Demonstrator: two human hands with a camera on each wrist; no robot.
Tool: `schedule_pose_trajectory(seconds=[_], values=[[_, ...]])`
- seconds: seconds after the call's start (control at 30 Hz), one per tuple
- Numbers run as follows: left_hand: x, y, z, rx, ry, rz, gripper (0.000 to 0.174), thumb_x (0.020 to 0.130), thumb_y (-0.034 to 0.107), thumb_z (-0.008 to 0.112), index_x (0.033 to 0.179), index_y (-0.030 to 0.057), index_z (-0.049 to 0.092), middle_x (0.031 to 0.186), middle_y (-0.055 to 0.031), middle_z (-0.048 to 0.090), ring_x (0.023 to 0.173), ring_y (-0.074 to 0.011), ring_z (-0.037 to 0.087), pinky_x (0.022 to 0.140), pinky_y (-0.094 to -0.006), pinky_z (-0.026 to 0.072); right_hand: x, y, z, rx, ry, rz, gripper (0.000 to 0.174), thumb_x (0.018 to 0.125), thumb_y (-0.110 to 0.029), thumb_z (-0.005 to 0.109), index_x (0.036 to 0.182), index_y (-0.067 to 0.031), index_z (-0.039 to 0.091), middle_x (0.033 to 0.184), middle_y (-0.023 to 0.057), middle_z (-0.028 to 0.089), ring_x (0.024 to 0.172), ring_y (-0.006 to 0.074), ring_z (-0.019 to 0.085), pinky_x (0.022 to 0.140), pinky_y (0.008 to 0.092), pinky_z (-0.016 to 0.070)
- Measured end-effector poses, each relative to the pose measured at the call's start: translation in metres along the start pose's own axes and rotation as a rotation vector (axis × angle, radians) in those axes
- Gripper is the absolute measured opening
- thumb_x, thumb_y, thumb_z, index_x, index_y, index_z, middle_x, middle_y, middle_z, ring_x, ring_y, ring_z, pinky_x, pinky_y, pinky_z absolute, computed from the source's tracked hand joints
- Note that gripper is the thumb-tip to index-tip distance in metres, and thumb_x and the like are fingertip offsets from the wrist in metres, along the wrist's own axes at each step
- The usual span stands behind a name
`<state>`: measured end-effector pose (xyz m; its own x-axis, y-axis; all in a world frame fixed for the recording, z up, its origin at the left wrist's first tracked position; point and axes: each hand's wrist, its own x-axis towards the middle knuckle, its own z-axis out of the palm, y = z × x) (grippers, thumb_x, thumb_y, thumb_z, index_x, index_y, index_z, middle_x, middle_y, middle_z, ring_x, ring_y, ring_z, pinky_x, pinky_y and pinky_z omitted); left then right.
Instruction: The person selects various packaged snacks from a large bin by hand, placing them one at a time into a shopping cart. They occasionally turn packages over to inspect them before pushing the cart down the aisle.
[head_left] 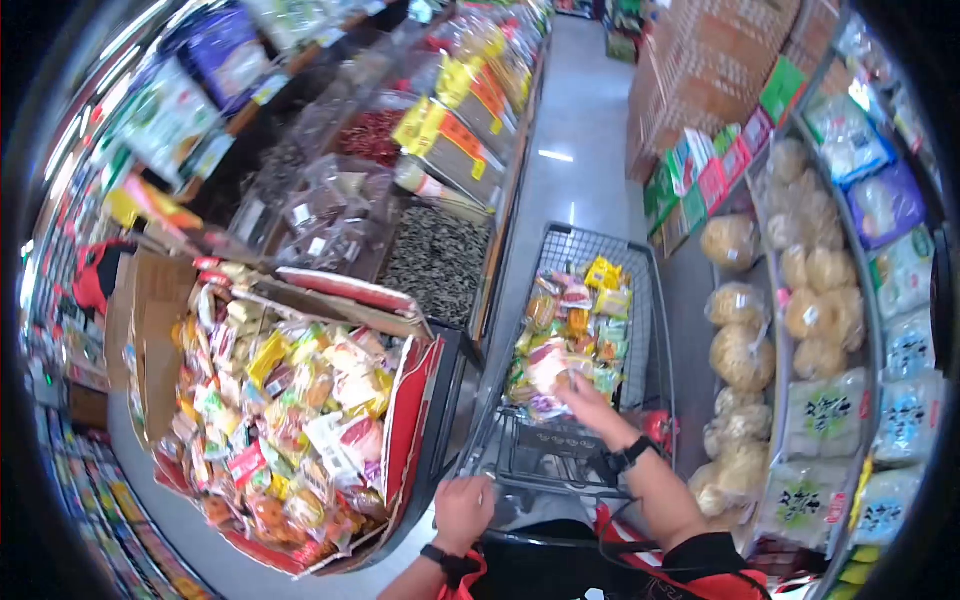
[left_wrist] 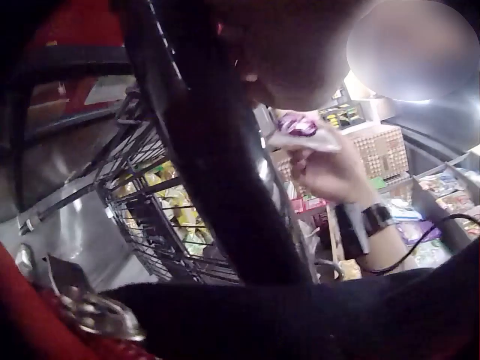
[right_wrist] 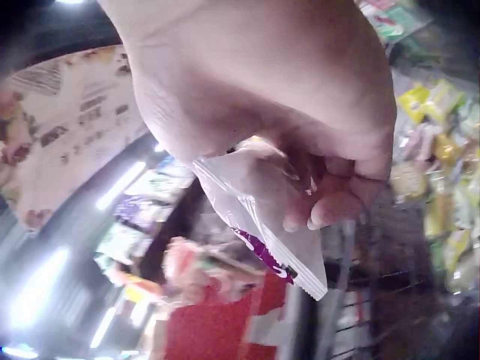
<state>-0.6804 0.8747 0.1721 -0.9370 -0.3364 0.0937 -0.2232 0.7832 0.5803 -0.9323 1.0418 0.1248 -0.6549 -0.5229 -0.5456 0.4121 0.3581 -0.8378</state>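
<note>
My right hand point(head_left: 588, 400) pinches a small plastic-wrapped packet point(right_wrist: 259, 225), white and clear with purple print, over the shopping cart point(head_left: 655, 330). In the left wrist view the same packet shows its purple label, held up by the fingers. Beneath it, in the cart's wire basket, lie several bagged snacks point(head_left: 607, 275) in yellow, green and brown wrappers. At the near left end of the cart my left hand point(head_left: 465, 513) holds the dark handle point(left_wrist: 202, 142) with curled fingers. That hand is dark and blurred in its own wrist view.
Left of the cart stands a cardboard bin point(head_left: 415, 395) heaped with wrapped snacks. Dried goods point(head_left: 437, 255) fill the display behind it. Bagged round goods point(head_left: 742, 355) line the right shelf. Stacked cartons point(head_left: 700, 75) stand farther along the aisle floor point(head_left: 580, 120).
</note>
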Motion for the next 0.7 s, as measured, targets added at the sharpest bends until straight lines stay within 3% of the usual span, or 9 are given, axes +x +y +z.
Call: schedule_pose_trajectory(seconds=[0.07,0.13,0.23,0.33,0.37,0.47,0.57,0.7], values=[[-0.005,-0.003,0.005,-0.023,0.026,0.023,0.005,0.084,0.01,0.067,0.087,0.0092,0.071,0.079,-0.0099,0.071,0.077,-0.0291,0.068,0.071,-0.0431,0.0488,-0.048,-0.057,0.04,-0.012,-0.092,-0.316,0.055,0.102,-0.021,0.058,0.151,-0.0024,0.04,0.122,0.006,0.06,0.106,0.0111,0.055,0.095,0.0293,0.0468],[-0.008,-0.01,0.008,-0.031,0.008,0.05,0.008,0.086,0.013,0.065,0.088,0.0091,0.072,0.081,-0.0104,0.072,0.078,-0.0291,0.069,0.072,-0.0436,0.0483,-0.093,-0.125,0.073,0.002,-0.27,-0.492,0.053,0.103,-0.018,0.056,0.151,-0.0015,0.039,0.129,0.0096,0.06,0.111,0.0133,0.058,0.099,0.0311,0.0464],[-0.011,-0.011,0.002,-0.066,-0.013,0.098,0.012,0.087,0.015,0.064,0.09,0.0092,0.073,0.083,-0.0104,0.073,0.079,-0.0296,0.069,0.074,-0.0445,0.0481,-0.163,-0.2,0.104,0.198,-0.481,-0.678,0.044,0.103,-0.015,0.055,0.144,0.0001,0.048,0.127,0.0127,0.064,0.112,0.0163,0.062,0.099,0.0332,0.0481],[-0.015,-0.015,0.001,-0.109,-0.03,0.088,0.012,0.086,0.014,0.063,0.09,0.0087,0.074,0.084,-0.0112,0.073,0.081,-0.0295,0.07,0.075,-0.0442,0.0485,-0.18,-0.214,0.1,-0.038,-0.413,-0.88,0.035,0.103,-0.013,0.054,0.135,0.0011,0.058,0.121,0.0134,0.069,0.11,0.0178,0.065,0.098,0.0332,0.0497],[-0.015,-0.016,-0.001,-0.108,-0.04,0.086,0.013,0.086,0.015,0.063,0.091,0.0085,0.073,0.084,-0.0112,0.073,0.081,-0.0294,0.069,0.076,-0.0445,0.0482,-0.179,-0.21,0.104,-0.02,-0.285,-0.903,0.029,0.102,-0.013,0.055,0.126,0.0012,0.064,0.112,0.0107,0.072,0.103,0.0173,0.067,0.094,0.0322,0.0514],[-0.018,-0.016,0.0,-0.114,-0.071,0.087,0.014,0.086,0.016,0.061,0.091,0.0082,0.072,0.086,-0.011,0.073,0.083,-0.0292,0.069,0.077,-0.0453,0.0478,-0.151,-0.156,0.076,-0.004,-0.1,-0.604,0.028,0.101,-0.014,0.057,0.125,0.001,0.064,0.112,0.0098,0.072,0.104,0.0158,0.067,0.094,0.0315,0.0512],[-0.014,-0.017,-0.002,-0.128,-0.085,0.096,0.015,0.087,0.016,0.061,0.093,0.0082,0.073,0.087,-0.0106,0.073,0.084,-0.0299,0.07,0.076,-0.0454,0.0483,-0.126,-0.096,0.033,-0.047,-0.04,-0.249,0.03,0.101,-0.018,0.059,0.123,0.0016,0.064,0.111,0.0087,0.071,0.101,0.0144,0.066,0.09,0.0308,0.0516],[-0.013,-0.015,0.003,-0.199,-0.137,0.098,0.014,0.087,0.015,0.063,0.095,0.0074,0.073,0.091,-0.0119,0.073,0.086,-0.0313,0.069,0.08,-0.0448,0.0481,-0.083,0.026,-0.063,-0.272,0.154,-0.072,0.029,0.099,-0.02,0.06,0.116,0.001,0.067,0.102,0.0085,0.072,0.092,0.0147,0.067,0.082,0.0317,0.0522]])
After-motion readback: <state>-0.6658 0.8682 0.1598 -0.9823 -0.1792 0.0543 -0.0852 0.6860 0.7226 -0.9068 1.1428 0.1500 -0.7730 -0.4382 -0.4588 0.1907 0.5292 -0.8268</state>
